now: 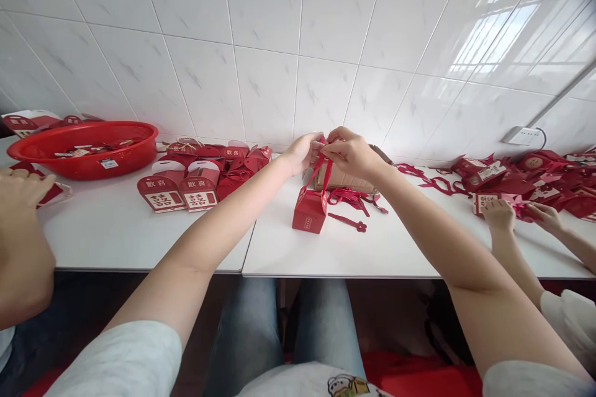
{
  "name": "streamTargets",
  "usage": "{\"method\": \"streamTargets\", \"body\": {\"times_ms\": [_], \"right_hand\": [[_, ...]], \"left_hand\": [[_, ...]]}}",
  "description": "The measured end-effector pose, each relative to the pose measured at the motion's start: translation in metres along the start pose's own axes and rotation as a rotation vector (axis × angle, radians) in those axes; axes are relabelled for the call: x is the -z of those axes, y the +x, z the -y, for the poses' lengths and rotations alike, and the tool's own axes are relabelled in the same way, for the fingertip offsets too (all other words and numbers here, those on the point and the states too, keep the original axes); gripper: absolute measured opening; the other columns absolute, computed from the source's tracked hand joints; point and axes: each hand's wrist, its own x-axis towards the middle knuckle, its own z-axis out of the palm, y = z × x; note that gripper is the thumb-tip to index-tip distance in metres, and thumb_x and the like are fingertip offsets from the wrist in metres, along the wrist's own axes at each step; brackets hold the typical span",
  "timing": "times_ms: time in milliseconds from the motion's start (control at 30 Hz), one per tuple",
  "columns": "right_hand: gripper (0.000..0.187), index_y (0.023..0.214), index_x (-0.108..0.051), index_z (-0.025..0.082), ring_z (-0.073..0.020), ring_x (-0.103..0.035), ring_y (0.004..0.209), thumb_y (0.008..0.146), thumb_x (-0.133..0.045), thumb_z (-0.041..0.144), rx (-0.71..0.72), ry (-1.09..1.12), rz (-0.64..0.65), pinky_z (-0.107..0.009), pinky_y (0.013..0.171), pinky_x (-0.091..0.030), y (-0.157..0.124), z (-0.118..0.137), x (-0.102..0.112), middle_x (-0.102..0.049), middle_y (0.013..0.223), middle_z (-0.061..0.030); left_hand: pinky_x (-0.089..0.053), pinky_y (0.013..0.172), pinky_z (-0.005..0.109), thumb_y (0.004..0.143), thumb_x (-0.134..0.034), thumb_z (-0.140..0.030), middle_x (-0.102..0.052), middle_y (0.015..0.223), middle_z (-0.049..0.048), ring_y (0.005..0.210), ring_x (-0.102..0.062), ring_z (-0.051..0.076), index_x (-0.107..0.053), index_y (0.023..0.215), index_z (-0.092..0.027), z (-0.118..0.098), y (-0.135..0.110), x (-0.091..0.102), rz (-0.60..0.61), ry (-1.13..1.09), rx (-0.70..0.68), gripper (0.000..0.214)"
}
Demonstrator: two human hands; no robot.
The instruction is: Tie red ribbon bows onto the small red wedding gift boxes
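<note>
Both my hands meet above a small red gift box (309, 213) on the white table. A red ribbon (318, 175) runs up from the box's top into my fingers. My left hand (303, 154) pinches the ribbon from the left, and my right hand (350, 152) pinches it from the right. Just right of the box lie a red flower-ended strip (348, 221) and a small heap of red ribbons (348, 198). Behind the ribbon stands a cardboard box (347, 180), partly covered by my hands.
At left are a red plastic basin (88, 150) and several finished-looking red boxes (200, 186). A pile of red boxes (535, 177) lies at right. Co-workers' hands (500, 216) are busy on both sides. A tiled wall (265, 93) backs the table (279, 258).
</note>
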Motion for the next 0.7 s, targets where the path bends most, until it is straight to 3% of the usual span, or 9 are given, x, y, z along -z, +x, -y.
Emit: {"method": "streamTargets", "body": {"times_ms": [133, 333, 533, 700], "right_hand": [[0.021, 0.074, -0.070, 0.024, -0.0202, -0.052, 0.085, 0.082, -0.051, 0.019, 0.125, -0.191, -0.016, -0.038, 0.076, -0.044, -0.005, 0.000, -0.001, -0.051, 0.106, -0.0077], [0.025, 0.075, -0.070, 0.023, -0.0220, -0.054, 0.091, 0.083, -0.047, 0.016, 0.167, -0.282, -0.025, -0.040, 0.077, -0.046, -0.009, 0.006, -0.003, -0.052, 0.111, -0.0090], [0.022, 0.082, -0.072, 0.024, -0.0264, -0.054, 0.110, 0.088, -0.050, 0.023, 0.207, -0.242, -0.133, -0.046, 0.089, -0.044, -0.032, 0.003, -0.010, -0.057, 0.119, -0.0102], [0.022, 0.087, -0.071, 0.030, -0.0243, -0.062, 0.097, 0.090, -0.050, 0.029, 0.069, -0.090, -0.086, -0.043, 0.085, -0.048, -0.095, 0.007, -0.032, -0.067, 0.103, -0.0078]], "left_hand": [[-0.045, 0.052, 0.032, 0.071, -0.058, -0.021, -0.058, 0.060, 0.0054, 0.056, -0.056, 0.017, -0.058, 0.062, -0.018, -0.001, -0.003, 0.001, 0.102, -0.076, -0.025, 0.010], [-0.045, 0.061, 0.034, 0.072, -0.064, -0.021, -0.061, 0.063, 0.0041, 0.057, -0.057, 0.015, -0.066, 0.068, -0.016, -0.006, -0.003, -0.002, 0.123, 0.020, 0.000, 0.006], [-0.042, 0.054, 0.027, 0.072, -0.071, -0.025, -0.070, 0.086, 0.0054, 0.068, -0.064, 0.015, -0.069, 0.073, -0.018, 0.007, 0.012, 0.017, -0.055, -0.024, 0.046, 0.007], [-0.036, 0.047, 0.023, 0.077, -0.070, -0.029, -0.069, 0.085, 0.0033, 0.056, -0.058, 0.008, -0.067, 0.075, -0.018, 0.040, 0.034, 0.046, -0.287, -0.039, 0.072, 0.011]]}}
